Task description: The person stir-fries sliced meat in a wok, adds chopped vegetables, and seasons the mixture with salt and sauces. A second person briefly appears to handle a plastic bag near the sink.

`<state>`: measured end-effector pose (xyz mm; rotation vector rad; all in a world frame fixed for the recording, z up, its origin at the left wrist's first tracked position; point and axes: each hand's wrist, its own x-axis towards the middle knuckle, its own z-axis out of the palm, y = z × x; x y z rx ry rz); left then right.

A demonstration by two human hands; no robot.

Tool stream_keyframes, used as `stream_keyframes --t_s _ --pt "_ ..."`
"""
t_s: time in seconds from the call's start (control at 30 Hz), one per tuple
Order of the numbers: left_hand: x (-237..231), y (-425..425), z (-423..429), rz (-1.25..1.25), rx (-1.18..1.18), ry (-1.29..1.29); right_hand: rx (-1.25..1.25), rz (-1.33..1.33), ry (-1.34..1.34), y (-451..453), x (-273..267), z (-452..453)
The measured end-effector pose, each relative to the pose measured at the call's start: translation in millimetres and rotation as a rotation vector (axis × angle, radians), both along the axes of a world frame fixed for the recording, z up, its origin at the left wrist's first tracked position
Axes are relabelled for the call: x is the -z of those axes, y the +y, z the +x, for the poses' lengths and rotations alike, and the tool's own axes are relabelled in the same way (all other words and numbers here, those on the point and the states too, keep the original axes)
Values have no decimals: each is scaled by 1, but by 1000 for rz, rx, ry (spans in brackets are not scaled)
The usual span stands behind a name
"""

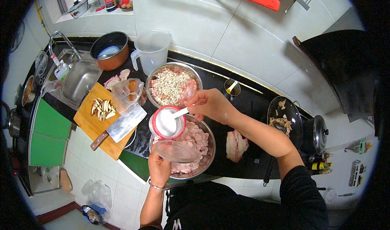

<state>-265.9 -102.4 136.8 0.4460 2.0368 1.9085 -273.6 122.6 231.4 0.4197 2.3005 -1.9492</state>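
My left hand (160,170) holds a jar (167,122) with a red rim and a white granular substance inside. Its transparent lid (176,151) hangs open beside my fingers, which it partly covers. Between the fingers of my right hand (210,105) is a white spoon (182,112), its bowl end down in the jar. Below the jar stands a steel bowl (212,157) of pale raw meat pieces (198,138). Just behind, a second steel bowl (198,74) contains raw minced meat (189,88) topped with small pale chopped bits (170,85).
On the left, a cleaver (126,125) and sliced mushrooms (103,109) lie on a wooden board (86,117). A plastic jug (152,53) and an orange pot (114,59) stand behind. To the right are a folded cloth (236,146), a small cup (236,91) and a wok (292,108).
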Motion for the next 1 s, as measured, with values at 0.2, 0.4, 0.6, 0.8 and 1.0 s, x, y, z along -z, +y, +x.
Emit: stream_keyframes --t_s 0.2,0.4,0.6,0.8,1.0 --pt "10 -11 -7 -7 -53 -112 247 -121 86 35 2 -9" --pt "4 -22 -8 54 -102 -113 358 399 277 69 52 -34" --pt "-3 -21 -7 14 -72 -157 517 -71 273 78 49 -28" --pt "-4 -11 1 -43 113 -8 86 362 166 5 -27 39" --pt "-25 28 23 54 345 -123 -18 860 173 -1 3 79"
